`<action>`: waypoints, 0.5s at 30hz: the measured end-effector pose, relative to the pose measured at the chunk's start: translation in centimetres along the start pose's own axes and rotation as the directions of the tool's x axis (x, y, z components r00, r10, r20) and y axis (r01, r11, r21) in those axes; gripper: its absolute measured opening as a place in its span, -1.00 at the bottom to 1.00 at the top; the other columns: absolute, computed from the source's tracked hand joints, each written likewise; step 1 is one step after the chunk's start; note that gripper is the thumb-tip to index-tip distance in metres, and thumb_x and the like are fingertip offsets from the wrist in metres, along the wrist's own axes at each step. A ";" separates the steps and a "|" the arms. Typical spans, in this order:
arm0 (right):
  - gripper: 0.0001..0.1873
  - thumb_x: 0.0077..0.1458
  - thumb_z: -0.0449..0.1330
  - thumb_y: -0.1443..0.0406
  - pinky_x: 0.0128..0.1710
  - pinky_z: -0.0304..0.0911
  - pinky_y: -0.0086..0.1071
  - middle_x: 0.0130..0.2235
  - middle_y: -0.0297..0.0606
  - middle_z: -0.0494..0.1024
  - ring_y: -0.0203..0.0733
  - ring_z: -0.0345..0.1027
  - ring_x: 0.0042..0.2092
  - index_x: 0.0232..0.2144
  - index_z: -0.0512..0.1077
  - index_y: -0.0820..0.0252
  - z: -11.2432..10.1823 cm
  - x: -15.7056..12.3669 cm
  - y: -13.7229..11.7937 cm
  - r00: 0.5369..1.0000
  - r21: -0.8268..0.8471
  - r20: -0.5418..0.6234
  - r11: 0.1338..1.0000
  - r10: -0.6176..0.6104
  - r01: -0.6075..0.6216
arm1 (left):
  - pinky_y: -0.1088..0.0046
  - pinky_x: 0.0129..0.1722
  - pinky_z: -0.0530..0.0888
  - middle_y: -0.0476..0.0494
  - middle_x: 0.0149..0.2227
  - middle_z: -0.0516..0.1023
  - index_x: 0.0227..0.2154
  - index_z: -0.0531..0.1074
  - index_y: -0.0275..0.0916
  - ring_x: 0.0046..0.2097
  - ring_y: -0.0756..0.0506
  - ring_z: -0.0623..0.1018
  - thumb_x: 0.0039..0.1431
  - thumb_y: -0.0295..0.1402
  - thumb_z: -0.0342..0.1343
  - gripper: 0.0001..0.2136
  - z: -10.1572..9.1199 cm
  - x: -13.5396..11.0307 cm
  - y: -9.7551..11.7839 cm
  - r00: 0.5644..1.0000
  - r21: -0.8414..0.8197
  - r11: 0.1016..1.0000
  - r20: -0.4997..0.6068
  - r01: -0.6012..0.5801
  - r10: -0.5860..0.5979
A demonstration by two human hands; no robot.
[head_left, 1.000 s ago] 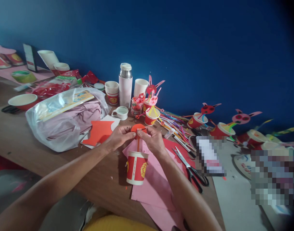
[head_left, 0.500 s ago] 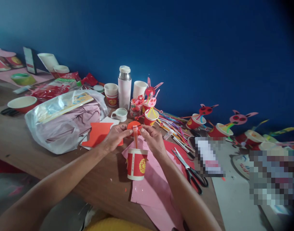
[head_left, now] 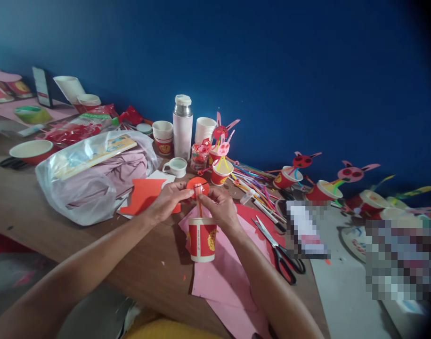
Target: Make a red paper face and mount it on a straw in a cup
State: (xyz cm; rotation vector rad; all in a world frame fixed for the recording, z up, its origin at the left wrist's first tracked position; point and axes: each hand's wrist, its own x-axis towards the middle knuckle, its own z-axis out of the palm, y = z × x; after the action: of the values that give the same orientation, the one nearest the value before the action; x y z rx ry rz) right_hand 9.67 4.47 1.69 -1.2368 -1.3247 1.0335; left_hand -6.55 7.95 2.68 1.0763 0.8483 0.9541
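Observation:
My left hand [head_left: 173, 199] pinches the left edge of a round orange-red paper disc [head_left: 193, 181], thumb in front. Across the disc lies a thin dark line, and a shiny clear strip like tape runs down over an orange stick [head_left: 200, 210]. At the disc's lower right my right hand [head_left: 220, 207] is closed, its thumb pressed against the strip and stick. Below both hands hangs a red and white paper cup [head_left: 202, 241] with a yellow emblem, upright, the stick reaching into its top. Pink paper sheets [head_left: 218, 282] lie under it.
Black-handled scissors [head_left: 277, 247] lie open on red paper at the right. Behind stand a white flask [head_left: 182, 127], stacked cups [head_left: 163, 136] and cups with pink animal faces [head_left: 223, 147]. A clear plastic bag [head_left: 91, 188] and orange paper [head_left: 148, 194] lie left.
My right thumb has slid left and down from the disc's right edge onto the strip. The hanging cup has swung slightly right and turned, its emblem now nearer the right side.

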 end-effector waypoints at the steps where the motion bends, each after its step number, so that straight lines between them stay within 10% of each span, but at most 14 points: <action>1: -0.75 0.00 0.24 0.11 -0.29 0.24 -0.40 -0.43 -0.35 0.53 -0.26 0.37 -0.37 -0.44 0.50 0.20 -0.1 0.0 0.2 1.000 -0.005 0.001 1.000 0.003 -0.003 | 0.48 -0.34 0.46 -0.07 -0.46 0.55 -0.45 0.54 -0.33 -0.39 -0.04 0.53 -0.18 -0.24 0.33 -0.74 -0.1 0.0 0.0 1.000 -0.008 1.000 0.006 0.000 0.000; 15: -0.78 0.01 0.22 0.15 -0.33 0.20 -0.41 -0.45 -0.37 0.50 -0.26 0.33 -0.39 -0.48 0.48 0.18 0.4 -0.2 0.0 1.000 -0.073 0.031 0.997 -0.005 0.007 | 0.53 -0.39 0.45 -0.08 -0.45 0.57 -0.41 0.55 -0.32 -0.41 -0.01 0.51 -0.13 -0.20 0.36 -0.71 0.2 -0.2 0.2 0.999 0.092 0.996 -0.051 0.009 -0.005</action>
State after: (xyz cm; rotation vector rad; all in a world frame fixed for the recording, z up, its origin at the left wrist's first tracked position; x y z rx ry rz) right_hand 9.29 4.27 1.58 -1.2752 -1.3999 1.0107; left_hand -6.50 7.70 2.96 1.1313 0.9451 0.9473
